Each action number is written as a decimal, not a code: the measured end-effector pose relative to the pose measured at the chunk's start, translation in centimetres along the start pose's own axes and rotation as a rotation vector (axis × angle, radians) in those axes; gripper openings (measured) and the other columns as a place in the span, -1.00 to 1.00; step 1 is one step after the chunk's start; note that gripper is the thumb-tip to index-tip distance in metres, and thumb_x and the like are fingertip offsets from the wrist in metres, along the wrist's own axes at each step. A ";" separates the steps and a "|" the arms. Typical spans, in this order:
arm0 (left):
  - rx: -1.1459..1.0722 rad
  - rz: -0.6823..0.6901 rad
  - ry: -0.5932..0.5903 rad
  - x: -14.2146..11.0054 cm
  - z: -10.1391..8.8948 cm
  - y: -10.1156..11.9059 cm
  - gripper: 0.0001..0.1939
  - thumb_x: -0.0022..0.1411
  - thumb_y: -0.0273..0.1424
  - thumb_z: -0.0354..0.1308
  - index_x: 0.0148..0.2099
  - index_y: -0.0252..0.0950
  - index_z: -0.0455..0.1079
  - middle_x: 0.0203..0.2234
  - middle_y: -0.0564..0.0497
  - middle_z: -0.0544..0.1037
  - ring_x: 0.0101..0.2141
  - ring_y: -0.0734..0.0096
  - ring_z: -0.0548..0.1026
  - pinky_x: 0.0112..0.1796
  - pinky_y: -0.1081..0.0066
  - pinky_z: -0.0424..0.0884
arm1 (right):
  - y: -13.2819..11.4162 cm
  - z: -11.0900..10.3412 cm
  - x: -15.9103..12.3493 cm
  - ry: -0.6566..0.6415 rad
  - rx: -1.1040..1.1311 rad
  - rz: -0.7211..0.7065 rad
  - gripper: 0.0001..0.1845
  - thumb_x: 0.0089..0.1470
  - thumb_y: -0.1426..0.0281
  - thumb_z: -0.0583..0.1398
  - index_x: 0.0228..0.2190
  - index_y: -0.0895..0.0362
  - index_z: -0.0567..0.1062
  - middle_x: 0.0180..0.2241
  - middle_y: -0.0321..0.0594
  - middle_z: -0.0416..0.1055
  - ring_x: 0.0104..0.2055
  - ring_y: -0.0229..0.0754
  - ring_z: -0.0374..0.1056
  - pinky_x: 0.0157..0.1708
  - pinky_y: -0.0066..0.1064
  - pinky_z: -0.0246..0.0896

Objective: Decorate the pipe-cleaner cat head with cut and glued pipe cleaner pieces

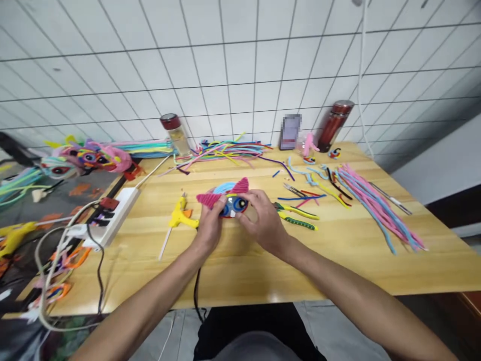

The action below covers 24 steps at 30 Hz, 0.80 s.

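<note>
Between my two hands, above the middle of the table, is a pipe-cleaner animal head (233, 202) with pink pointed ears, a light blue top and large round blue eyes. My left hand (211, 223) grips its left side, thumb near one eye. My right hand (264, 219) closes on its right side, with fingertips by the other eye. A yellow hot glue gun (181, 214) lies just left of my left hand. Green-and-yellow pliers (298, 215) rest to the right of my right hand, partly hidden behind it.
Pipe cleaners in a pile (225, 150) lie at the back, and a pink-and-blue bundle (379, 208) lies right. A glass bottle (176, 134), a phone (290, 133) and a red thermos (335, 125) stand along the wall. A power strip (118, 215) with cables sits left, near finished pipe-cleaner figures (92, 159).
</note>
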<state>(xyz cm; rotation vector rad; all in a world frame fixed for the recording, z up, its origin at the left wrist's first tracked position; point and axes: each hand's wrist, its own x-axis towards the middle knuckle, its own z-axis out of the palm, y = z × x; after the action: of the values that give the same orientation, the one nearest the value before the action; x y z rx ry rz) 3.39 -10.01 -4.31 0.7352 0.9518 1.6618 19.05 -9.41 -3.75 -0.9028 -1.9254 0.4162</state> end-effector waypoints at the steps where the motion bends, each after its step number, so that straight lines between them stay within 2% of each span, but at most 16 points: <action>1: 0.019 0.003 -0.012 -0.1 0.3 0.3 -0.51 0.11 -0.25 0.48 0.05 -0.19 0.46 -0.15 0.04 0.63 -0.09 0.34 0.57 0.02 0.39 0.42 | 0.0 -0.4 0.0 0.000 0.011 -0.010 -0.59 0.23 0.34 0.27 0.10 0.07 0.48 0.02 -0.01 0.44 0.12 0.04 0.41 0.16 -0.03 0.40; 6: 0.106 -0.030 -0.031 -0.3 0.4 -0.5 -0.47 0.16 -0.20 0.46 0.13 -0.15 0.44 -0.08 0.01 0.64 -0.07 0.29 0.59 0.03 0.35 0.46 | 1.1 -0.9 -1.2 0.040 0.036 -0.031 -0.60 0.29 0.36 0.24 0.14 0.04 0.45 0.03 -0.04 0.46 0.09 0.01 0.41 0.11 -0.05 0.43; 11: 0.172 -0.118 0.059 -1.0 -1.0 -2.1 -0.34 0.11 -0.14 0.49 0.21 -0.12 0.40 -0.14 0.02 0.65 -0.17 0.29 0.62 -0.01 0.28 0.52 | 2.4 -0.2 -3.1 -0.006 0.086 -0.045 -0.46 0.24 0.49 0.19 0.23 0.04 0.37 0.09 -0.04 0.46 0.13 0.01 0.40 0.13 -0.05 0.42; 16: 0.246 -0.208 0.157 -1.5 -1.8 -1.8 -0.27 0.03 -0.10 0.52 0.22 -0.08 0.41 -0.13 -0.01 0.65 -0.17 0.20 0.63 -0.01 0.20 0.57 | 2.4 -0.2 -3.7 -0.054 0.097 -0.018 -0.40 0.21 0.53 0.15 0.27 0.09 0.31 0.09 0.00 0.46 0.13 0.02 0.38 0.14 -0.07 0.43; 19: 0.283 -0.242 0.199 -1.8 -2.0 -1.6 -0.31 0.00 -0.09 0.52 0.17 -0.07 0.45 -0.10 -0.02 0.65 -0.15 0.16 0.63 -0.04 0.18 0.59 | 2.3 -0.2 -3.6 -0.060 0.102 -0.012 -0.41 0.22 0.52 0.14 0.26 0.11 0.31 0.07 0.01 0.46 0.12 0.01 0.39 0.12 -0.10 0.44; 24: 0.314 -0.291 0.260 -2.2 -2.6 -1.5 -0.35 -0.02 -0.06 0.51 0.12 -0.02 0.48 -0.09 -0.02 0.67 -0.13 0.08 0.63 -0.08 0.12 0.63 | 2.5 0.7 -3.9 -0.009 0.085 -0.031 -0.39 0.24 0.44 0.12 0.30 0.10 0.26 0.04 0.02 0.47 0.04 0.04 0.42 0.03 -0.10 0.49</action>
<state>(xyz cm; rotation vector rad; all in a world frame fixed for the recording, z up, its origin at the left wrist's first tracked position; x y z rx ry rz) 2.58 -12.48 -6.94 0.5588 1.4556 1.3861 20.63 -10.56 -8.05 -0.8165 -1.9122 0.4808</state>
